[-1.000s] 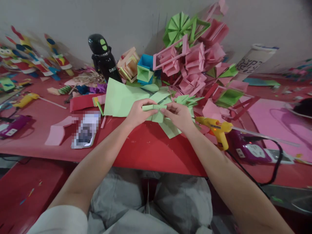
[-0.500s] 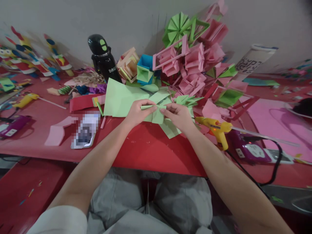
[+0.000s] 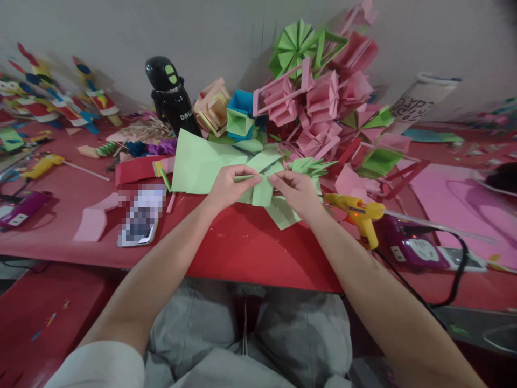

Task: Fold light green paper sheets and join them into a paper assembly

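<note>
Between my hands is a folded strip of light green paper (image 3: 263, 193). My left hand (image 3: 231, 186) pinches its left end, thumb against fingers. The fingers of my right hand (image 3: 294, 188) are pinched together at the paper's upper right edge. A large light green sheet (image 3: 202, 161) stands tilted behind my left hand. More green pieces lie around the strip, among them a loose flat piece (image 3: 283, 213) below my right hand and a pointed folded cluster (image 3: 313, 166) beyond it.
A yellow glue gun (image 3: 359, 213) lies to the right, by a purple power socket (image 3: 416, 245). On the left rests a phone (image 3: 142, 215). A black bottle (image 3: 172, 97) and a pile of pink folded-paper pieces (image 3: 321, 97) stand along the back wall.
My right thumb and fingers have shifted slightly up and to the right along the green paper. My left hand stays nearly where it was.
</note>
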{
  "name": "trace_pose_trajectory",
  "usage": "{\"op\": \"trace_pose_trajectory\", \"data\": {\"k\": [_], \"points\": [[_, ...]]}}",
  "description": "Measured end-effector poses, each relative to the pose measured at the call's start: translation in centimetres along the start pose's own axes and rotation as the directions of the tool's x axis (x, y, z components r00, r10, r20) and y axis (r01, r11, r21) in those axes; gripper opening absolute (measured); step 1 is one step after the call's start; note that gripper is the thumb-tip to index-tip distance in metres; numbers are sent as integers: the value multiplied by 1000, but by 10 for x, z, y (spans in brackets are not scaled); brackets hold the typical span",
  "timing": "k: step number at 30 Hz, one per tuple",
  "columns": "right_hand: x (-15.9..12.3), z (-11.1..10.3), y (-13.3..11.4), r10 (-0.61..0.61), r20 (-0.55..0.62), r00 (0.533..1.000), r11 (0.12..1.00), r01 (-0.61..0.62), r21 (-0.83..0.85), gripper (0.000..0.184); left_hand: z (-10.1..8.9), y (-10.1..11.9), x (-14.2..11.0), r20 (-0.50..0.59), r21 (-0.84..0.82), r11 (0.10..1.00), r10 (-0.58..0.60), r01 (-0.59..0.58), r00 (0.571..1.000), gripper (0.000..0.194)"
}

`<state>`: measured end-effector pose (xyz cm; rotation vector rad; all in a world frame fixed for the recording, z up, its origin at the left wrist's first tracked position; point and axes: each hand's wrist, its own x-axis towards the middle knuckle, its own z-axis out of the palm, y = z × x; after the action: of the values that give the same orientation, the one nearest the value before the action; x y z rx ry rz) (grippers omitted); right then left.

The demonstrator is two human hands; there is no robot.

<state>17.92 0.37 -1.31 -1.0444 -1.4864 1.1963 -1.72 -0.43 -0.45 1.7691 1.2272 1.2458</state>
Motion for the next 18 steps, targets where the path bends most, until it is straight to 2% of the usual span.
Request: {"op": "trace_pose_trajectory", "data": {"k": [6,11,18], "points": [[2,-3,1,-29,8,1000,999,29,-17,43,1,-1,0,7,-37,999,-11,11,1000,26],[2,-5,0,-105,8,994,985,105,-136,43,1,0,0,29,-100,992,-70,73,997,30],[-2,1,-3,-89,7,996,991,89,-104,46,3,-2,1,-3,-164,982,-92,90,996,33]]}}
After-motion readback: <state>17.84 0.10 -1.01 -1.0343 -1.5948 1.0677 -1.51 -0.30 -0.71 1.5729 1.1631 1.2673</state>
